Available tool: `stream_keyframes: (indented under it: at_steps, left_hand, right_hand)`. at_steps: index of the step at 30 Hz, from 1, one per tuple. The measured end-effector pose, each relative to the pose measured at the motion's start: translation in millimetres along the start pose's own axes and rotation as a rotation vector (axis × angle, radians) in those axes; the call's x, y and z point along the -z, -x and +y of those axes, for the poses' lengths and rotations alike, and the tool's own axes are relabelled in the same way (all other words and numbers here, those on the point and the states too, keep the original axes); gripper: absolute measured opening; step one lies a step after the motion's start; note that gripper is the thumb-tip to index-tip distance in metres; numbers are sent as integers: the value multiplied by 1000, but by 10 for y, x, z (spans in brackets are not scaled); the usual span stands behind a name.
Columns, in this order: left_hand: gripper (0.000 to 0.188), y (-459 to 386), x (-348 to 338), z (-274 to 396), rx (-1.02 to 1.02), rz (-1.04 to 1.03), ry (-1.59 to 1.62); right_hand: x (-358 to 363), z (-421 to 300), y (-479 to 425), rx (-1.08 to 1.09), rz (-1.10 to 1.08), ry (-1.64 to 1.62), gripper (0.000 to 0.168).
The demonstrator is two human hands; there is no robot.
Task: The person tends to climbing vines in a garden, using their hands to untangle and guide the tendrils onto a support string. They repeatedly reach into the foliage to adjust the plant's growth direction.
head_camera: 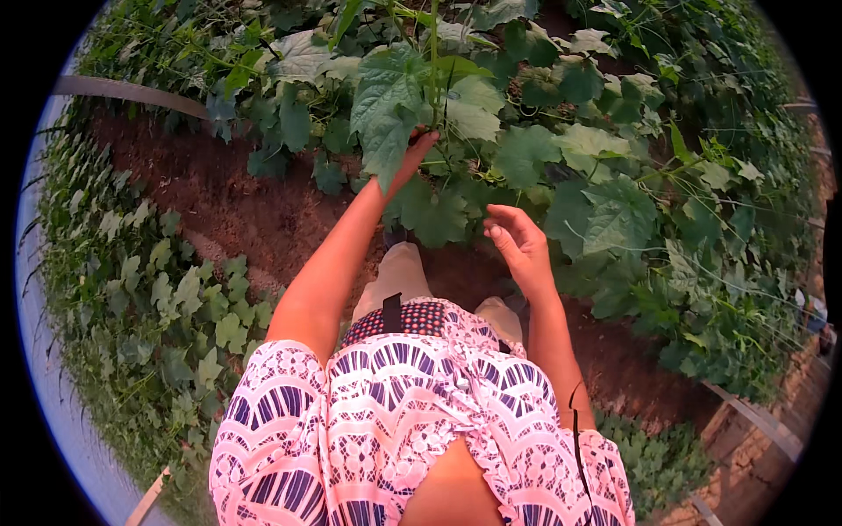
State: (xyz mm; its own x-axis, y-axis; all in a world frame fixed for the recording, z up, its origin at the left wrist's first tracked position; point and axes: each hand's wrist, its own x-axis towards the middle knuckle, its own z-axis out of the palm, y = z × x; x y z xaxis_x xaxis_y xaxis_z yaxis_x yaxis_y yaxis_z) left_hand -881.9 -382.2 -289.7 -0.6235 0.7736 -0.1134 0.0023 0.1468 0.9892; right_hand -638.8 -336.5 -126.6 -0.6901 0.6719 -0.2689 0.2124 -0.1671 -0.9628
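My left hand reaches up to the green stem of a climbing vine, its fingers partly hidden behind a large drooping leaf. Whether the fingers close on the stem is hard to see. My right hand is raised lower down and to the right, fingers curled and apart, with nothing in it. Broad lobed leaves hang between the two hands, and more leaves lie just right of my right hand. Thin curling tendrils show around the stem.
Dense vines fill the top and right. Bare reddish soil runs between them and a lower leafy row at left. A pale curved strip crosses the upper left. Part of a person shows at the far right edge.
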Motion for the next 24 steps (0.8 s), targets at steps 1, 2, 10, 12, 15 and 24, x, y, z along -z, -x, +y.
stream_keyframes:
  at_steps: [1,2,10,12,15,24]
  left_hand:
    - [34,-24,53,75,42,-60,83]
    - [34,-47,99,155,87,-120,166]
    - [26,-48,135,474,217,-248,171]
    - [25,-93,182,510,227,-386,87]
    - [25,-106,208,645,387,-478,314]
    - [29,54,-22,813,143,-332,80]
  right_hand:
    - [-129,53,-145,-31,-26,48,28]
    - [-224,80,-288,-63,-51,96,30]
    - [-635,182,-1057,-7,191,99,29]
    - [-653,148,-1132,21,181,67,29]
    - [-610,30,-1153,-38,129,-38,28]
    - [-414,-318,-947,115,215,185,32]
